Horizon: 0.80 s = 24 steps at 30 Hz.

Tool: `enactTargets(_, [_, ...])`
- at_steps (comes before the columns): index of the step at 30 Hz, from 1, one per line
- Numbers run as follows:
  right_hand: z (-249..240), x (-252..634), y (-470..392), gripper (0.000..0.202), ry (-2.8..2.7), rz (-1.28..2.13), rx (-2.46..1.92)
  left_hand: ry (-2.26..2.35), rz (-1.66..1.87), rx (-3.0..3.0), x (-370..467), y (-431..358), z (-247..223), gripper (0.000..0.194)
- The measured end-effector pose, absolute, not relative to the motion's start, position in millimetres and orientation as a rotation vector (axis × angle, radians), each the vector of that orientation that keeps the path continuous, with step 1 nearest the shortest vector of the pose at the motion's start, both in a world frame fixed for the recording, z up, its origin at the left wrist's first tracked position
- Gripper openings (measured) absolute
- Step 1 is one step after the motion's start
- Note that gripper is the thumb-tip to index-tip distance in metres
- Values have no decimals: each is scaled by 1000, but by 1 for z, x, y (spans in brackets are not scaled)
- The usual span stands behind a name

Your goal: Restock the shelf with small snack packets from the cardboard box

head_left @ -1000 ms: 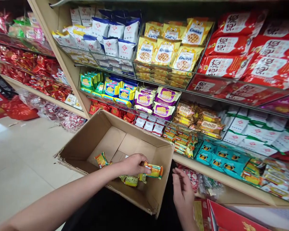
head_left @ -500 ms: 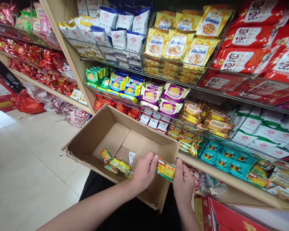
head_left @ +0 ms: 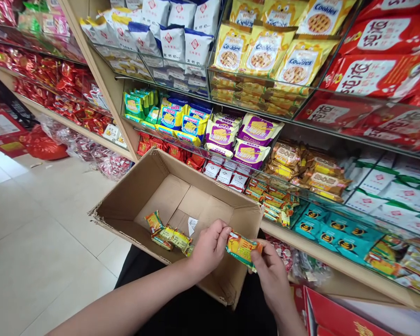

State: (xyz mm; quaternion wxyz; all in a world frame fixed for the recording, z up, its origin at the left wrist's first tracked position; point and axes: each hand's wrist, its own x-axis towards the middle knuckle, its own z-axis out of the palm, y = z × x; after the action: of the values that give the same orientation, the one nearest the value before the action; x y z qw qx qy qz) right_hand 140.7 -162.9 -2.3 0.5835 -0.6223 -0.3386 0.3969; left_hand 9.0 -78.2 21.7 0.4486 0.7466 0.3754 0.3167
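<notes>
An orange, yellow and green biscuit packet (head_left: 241, 248) is held between my two hands over the right end of an open cardboard box (head_left: 124, 190). My left hand (head_left: 210, 246) pinches the packet's left end with curled fingers. At its right end my right hand (head_left: 270, 263) grips it, thumb on the printed face and fingers behind. The box rests on my lap, tilted. Inside it lie several small yellow-green packets (head_left: 180, 240), an orange-green packet (head_left: 154, 222) and a white paper scrap (head_left: 192, 225).
Shelves with clear dividers rise ahead, holding cookie packets (head_left: 262, 49), soda biscuits (head_left: 257, 130), teal packets (head_left: 350, 245) and matching orange-green packets (head_left: 273, 200). A red box (head_left: 322, 312) stands low at the right. Plastic bags (head_left: 105, 156) lie on the tiled floor at left.
My right hand has shifted its grip, the thumb now lying across the packet's face. More of the packet's right end shows. The view has moved slightly; the left hand stays nearly in place.
</notes>
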Motion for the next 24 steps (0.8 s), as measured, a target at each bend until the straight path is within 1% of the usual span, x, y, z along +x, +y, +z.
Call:
enactTargets(3, [-2, 157, -173, 37, -829, 1051, -1410, 875, 748, 1805, 7, -76, 24, 27])
enactTargets(5, [-9, 176, -172, 35, -686, 990, -1393, 871, 698, 1778, 5, -74, 24, 26])
enactTargets(9, [-37, 231, -147, 41, -456, 580, -1557, 923, 575, 1781, -6, -72, 14, 22])
enactTargets(11, [-51, 260, -124, 47, -498, 394, -1672, 912, 502, 1799, -13, -72, 6, 20])
enactTargets(14, [-63, 294, -83, 53, -603, 252, -1734, 872, 370, 1833, -18, -74, -5, 17])
enactTargets(20, [-62, 318, -3, 43, -856, 9, -1944, 878, 204, 1883, -18, -77, -7, 17])
enactTargets(24, [-59, 322, 27, 34, -1039, -92, -2015, 897, 154, 1921, -19, -76, -10, 18])
